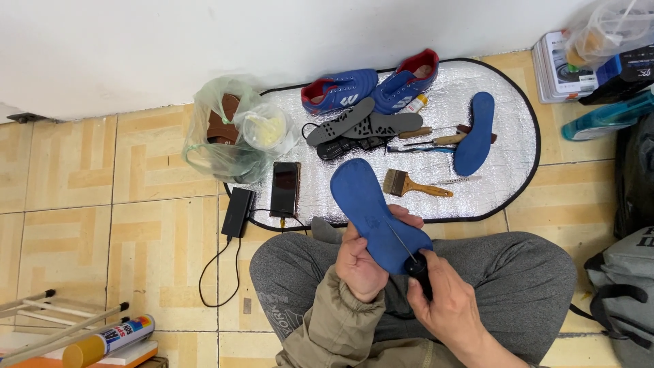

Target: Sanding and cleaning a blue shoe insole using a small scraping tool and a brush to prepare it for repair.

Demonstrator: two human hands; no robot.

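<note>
The right hand [446,307] is gripping the black handle of an awl [417,266], its thin metal shaft lying across the heel end of a blue insole [371,208]. The left hand [361,262] is grasping that insole from below, thumb and fingers wrapping its heel, so the insole is being held up over the person's crossed legs in grey trousers [524,286], toe end pointing toward the silver mat [504,123].

On the mat, a wooden-handled brush [412,184] is lying just beside the insole's toe. A second blue insole [475,134] is lying farther right, with small tools near it. Two grey insoles [364,123] are overlapping in front of a pair of blue shoes [371,88] by the wall. A black phone [285,189] is resting on the mat's left edge, a power bank [238,212] lying on the tiled floor [102,204] beside it.
</note>
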